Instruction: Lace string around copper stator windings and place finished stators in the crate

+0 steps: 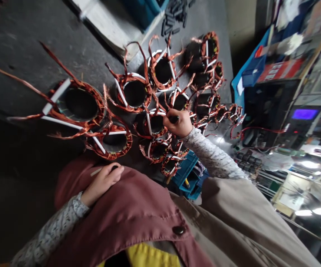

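My right hand (180, 124) is closed in a fist over the wound motor stators, with the dark end of a small black cylindrical piece (174, 119) showing at its curled fingers. My left hand (103, 181) rests against the maroon apron (138, 196), fingers curled round another small dark piece (114, 168). Copper windings and white sleeves ring each stator. Nearest my left hand is one stator (127, 142); a larger stator (101, 105) with long loose copper leads lies farther left. Beside my right hand stands another stator (146, 124), partly covered by that hand.
Several short black cylinders (174, 16) lie loose at the table's (38, 29) far side, near a blue bin (146, 15). A blue tray (187, 167) with small items sits below the stators. Equipment with a lit purple screen (305, 114) is on the right.
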A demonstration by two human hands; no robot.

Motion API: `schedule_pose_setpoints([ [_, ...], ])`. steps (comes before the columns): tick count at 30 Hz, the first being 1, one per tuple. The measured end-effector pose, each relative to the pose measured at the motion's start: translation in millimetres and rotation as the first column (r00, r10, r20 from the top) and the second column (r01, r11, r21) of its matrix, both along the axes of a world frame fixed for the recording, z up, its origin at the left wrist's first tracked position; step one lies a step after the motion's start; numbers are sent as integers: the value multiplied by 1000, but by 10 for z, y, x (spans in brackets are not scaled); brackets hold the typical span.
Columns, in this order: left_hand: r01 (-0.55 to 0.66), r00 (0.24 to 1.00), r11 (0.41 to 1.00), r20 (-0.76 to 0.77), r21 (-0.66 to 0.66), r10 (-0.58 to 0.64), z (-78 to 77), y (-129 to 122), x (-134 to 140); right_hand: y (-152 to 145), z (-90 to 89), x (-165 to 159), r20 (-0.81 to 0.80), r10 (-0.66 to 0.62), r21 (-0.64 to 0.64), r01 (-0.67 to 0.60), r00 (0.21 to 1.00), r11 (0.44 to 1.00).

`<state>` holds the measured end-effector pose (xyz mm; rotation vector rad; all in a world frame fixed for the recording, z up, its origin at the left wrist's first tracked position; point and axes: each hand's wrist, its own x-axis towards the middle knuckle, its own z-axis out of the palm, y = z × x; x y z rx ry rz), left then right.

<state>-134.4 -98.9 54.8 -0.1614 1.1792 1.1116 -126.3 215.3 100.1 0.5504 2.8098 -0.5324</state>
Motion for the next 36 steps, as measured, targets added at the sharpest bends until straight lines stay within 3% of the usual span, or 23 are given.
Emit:
schedule_pose_setpoints([
  [3, 15, 1000, 1000, -9, -20, -15, 32, -33, 1, 25, -151, 74, 57, 41, 118, -48, 998, 992],
  [7, 23, 1000, 999, -17, -38, -23, 70, -69, 9, 44, -215, 108, 130, 87, 212, -114, 988, 971],
  [13, 16, 1000, 1000, -23, -15, -16, 107, -101, 16, 13, -277, 97, 237, 98, 209, -149, 967, 966],
  [16, 3, 999, 1000, -49, 11, -3, 103, -139, 20, 36, -291, 92, 209, 71, 196, -113, 975, 974],
  [19, 5, 998, 1000, -66, 18, -3, 91, -160, 19, 62, -159, 111, 83, -2, 157, -11, 997, 988],
  [23, 29, 997, 999, -70, 32, -26, 83, -131, 6, 57, 249, 233, -214, -174, -21, 174, 961, 985],
  [26, 57, 997, 997, -61, 43, -54, 73, -104, -1, -2, 529, 512, -320, -322, -231, 256, 891, 939],
  [29, 66, 997, 997, -32, 42, -65, 52, -78, 2, -129, 646, 938, -225, -507, -385, 402, 832, 831],
  [31, 71, 997, 997, 0, 31, -71, 41, -46, 8, -243, 630, 1203, -158, -629, -411, 529, 761, 743],
  [33, 92, 995, 996, 26, 20, -92, 38, 3, 16, -357, 557, 1375, -130, -698, -389, 611, 705, 690],
  [36, 139, 990, 990, 22, 17, -140, 49, 81, 26, -477, 387, 1420, -145, -695, -335, 626, 704, 704],
])
